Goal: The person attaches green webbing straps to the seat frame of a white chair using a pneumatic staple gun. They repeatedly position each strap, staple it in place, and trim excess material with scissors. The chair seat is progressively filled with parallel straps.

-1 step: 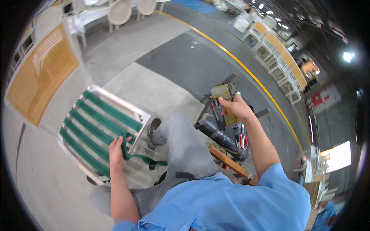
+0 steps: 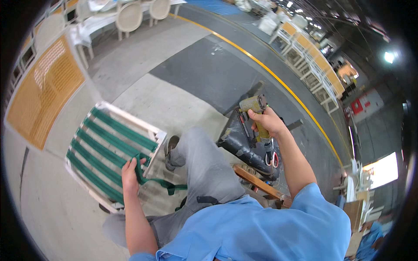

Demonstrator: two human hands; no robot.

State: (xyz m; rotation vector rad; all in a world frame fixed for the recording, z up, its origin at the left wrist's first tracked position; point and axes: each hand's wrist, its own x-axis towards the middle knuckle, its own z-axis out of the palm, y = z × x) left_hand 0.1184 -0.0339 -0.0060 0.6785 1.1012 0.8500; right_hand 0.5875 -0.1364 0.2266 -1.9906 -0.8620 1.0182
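Observation:
My left hand (image 2: 130, 175) is closed on a loose length of green webbing strap (image 2: 169, 186) at the near right corner of the seat frame. The strap's free end trails to the right, toward my knee. Several green straps (image 2: 106, 138) run side by side across the white chair seat frame (image 2: 114, 108), which has a woven cane back (image 2: 45, 93) at its left. In my right hand (image 2: 271, 122) is a worn yellow staple gun (image 2: 253, 104), gripped by its handle and held above a dark padded stand, away from the chair.
Red-handled scissors (image 2: 272, 159) hang by the black-wrapped stand (image 2: 241, 150) at my right. A wooden bar (image 2: 257, 180) lies beside my right thigh. White chairs (image 2: 129, 18) stand at the far left, and a row of cane-backed chairs (image 2: 311, 52) lines the far right beyond a yellow floor line.
The whole view has shifted slightly. Both hands keep their holds on the strap and the staple gun, with little movement.

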